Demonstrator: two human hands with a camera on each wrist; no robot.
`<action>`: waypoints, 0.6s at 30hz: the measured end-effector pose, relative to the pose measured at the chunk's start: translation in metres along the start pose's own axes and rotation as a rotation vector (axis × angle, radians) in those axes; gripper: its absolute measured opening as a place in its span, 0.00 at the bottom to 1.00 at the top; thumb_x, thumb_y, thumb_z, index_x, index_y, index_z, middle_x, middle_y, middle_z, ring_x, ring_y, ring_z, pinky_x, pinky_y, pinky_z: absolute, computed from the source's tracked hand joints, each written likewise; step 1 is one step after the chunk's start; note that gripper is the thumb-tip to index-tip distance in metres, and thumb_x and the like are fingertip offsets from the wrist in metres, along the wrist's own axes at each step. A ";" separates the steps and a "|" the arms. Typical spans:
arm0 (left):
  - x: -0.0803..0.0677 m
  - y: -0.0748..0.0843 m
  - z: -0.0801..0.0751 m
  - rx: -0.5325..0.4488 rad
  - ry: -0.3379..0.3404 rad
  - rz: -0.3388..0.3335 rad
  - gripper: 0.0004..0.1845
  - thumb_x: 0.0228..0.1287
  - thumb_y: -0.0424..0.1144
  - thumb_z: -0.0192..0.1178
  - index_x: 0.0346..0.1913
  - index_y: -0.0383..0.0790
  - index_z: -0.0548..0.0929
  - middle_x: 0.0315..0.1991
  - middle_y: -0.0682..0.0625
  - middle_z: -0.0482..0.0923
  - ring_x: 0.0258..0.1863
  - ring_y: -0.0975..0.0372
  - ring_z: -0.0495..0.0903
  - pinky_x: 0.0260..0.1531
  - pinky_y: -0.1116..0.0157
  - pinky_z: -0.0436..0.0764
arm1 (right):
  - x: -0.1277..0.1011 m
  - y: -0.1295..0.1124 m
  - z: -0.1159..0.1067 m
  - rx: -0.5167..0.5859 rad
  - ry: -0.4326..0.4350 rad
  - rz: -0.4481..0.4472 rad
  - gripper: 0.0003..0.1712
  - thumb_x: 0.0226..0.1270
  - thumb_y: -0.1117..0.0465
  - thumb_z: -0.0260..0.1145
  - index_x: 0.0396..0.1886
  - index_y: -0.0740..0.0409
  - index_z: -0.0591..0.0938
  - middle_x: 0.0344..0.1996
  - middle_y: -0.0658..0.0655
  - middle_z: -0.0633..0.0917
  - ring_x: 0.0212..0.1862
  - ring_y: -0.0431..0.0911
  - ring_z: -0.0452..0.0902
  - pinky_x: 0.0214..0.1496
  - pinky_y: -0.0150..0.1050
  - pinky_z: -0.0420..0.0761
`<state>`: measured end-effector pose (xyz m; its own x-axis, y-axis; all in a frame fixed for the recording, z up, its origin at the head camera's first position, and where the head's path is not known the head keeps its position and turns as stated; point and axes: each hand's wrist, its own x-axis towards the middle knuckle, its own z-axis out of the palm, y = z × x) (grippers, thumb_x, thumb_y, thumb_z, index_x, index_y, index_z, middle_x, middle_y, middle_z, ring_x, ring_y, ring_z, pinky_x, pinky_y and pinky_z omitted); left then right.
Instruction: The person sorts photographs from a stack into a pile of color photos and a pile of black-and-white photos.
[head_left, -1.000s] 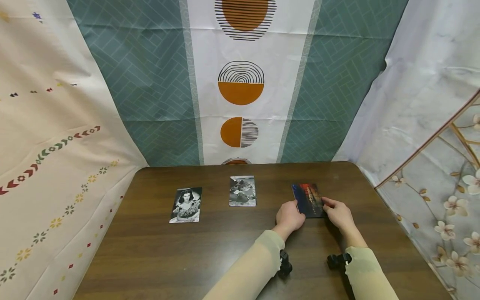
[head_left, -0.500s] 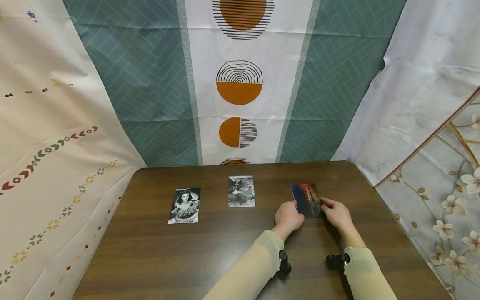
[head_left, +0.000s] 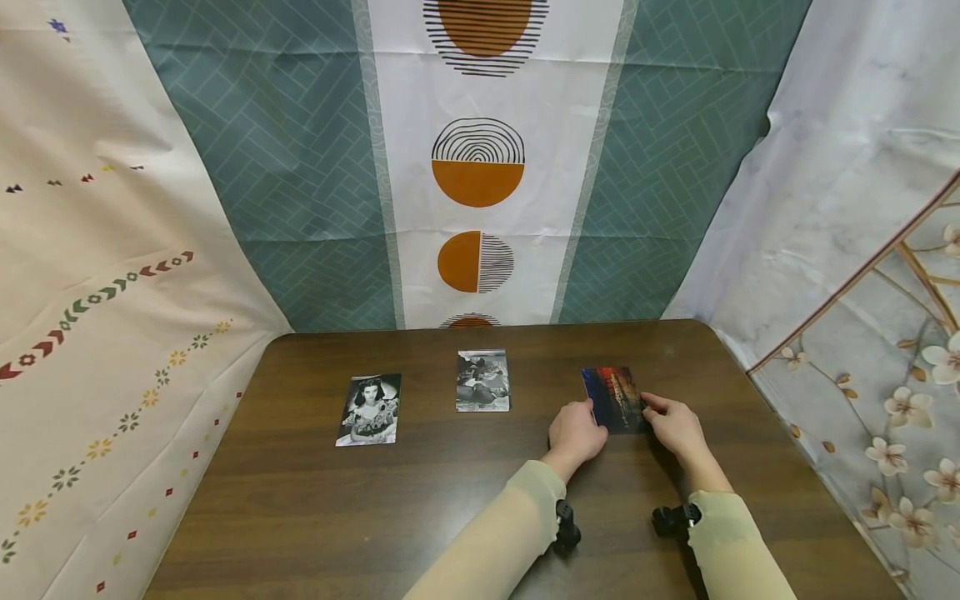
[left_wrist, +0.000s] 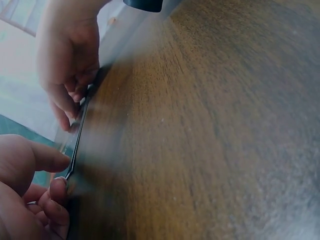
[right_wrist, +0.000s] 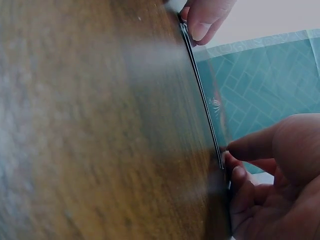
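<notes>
A dark picture card (head_left: 617, 402) with blue and orange-red tones lies at the right of the table. My left hand (head_left: 577, 433) pinches its left edge near the lower corner, and my right hand (head_left: 672, 427) pinches the right edge. Seen edge-on in the right wrist view, the card (right_wrist: 202, 97) is thin and looks layered; how many cards there are I cannot tell. In that view the right thumb lies over the corner with fingertips (right_wrist: 238, 175) below. The left wrist view has the left hand (left_wrist: 25, 185) at the other corner.
Two black-and-white photo cards lie flat to the left: one of a portrait with flowers (head_left: 369, 409), the other a scene (head_left: 483, 381) too small to make out. The brown wooden table (head_left: 337, 517) ends at a patterned cloth backdrop (head_left: 480, 83). Each wrist wears a black camera.
Both hands keep their hold on the dark card, which stays in place. Only the head view has shifted slightly.
</notes>
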<state>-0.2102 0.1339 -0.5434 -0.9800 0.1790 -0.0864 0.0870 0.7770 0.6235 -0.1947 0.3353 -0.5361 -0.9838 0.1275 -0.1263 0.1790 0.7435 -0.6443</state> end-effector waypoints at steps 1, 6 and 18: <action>0.000 0.000 0.000 0.000 0.000 0.002 0.31 0.62 0.44 0.70 0.70 0.49 0.85 0.61 0.54 0.87 0.54 0.57 0.87 0.39 0.57 0.85 | 0.000 0.000 0.000 0.003 -0.001 0.003 0.29 0.83 0.59 0.56 0.78 0.63 0.74 0.67 0.75 0.78 0.74 0.76 0.63 0.72 0.71 0.63; 0.000 -0.001 0.000 -0.009 0.008 0.018 0.30 0.62 0.43 0.70 0.70 0.47 0.85 0.59 0.53 0.87 0.52 0.57 0.87 0.38 0.58 0.84 | 0.001 0.000 -0.002 0.034 -0.006 0.026 0.28 0.83 0.58 0.55 0.77 0.63 0.74 0.73 0.75 0.72 0.76 0.75 0.59 0.74 0.70 0.60; -0.002 -0.004 0.000 -0.037 0.007 0.029 0.29 0.63 0.40 0.68 0.70 0.49 0.85 0.44 0.55 0.89 0.44 0.58 0.87 0.32 0.60 0.81 | 0.000 0.000 -0.004 0.065 -0.047 0.053 0.28 0.85 0.57 0.53 0.78 0.61 0.74 0.76 0.76 0.66 0.77 0.76 0.55 0.75 0.72 0.57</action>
<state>-0.2091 0.1306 -0.5452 -0.9785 0.1965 -0.0623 0.1086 0.7484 0.6543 -0.1951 0.3377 -0.5327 -0.9716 0.1331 -0.1959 0.2325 0.6925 -0.6830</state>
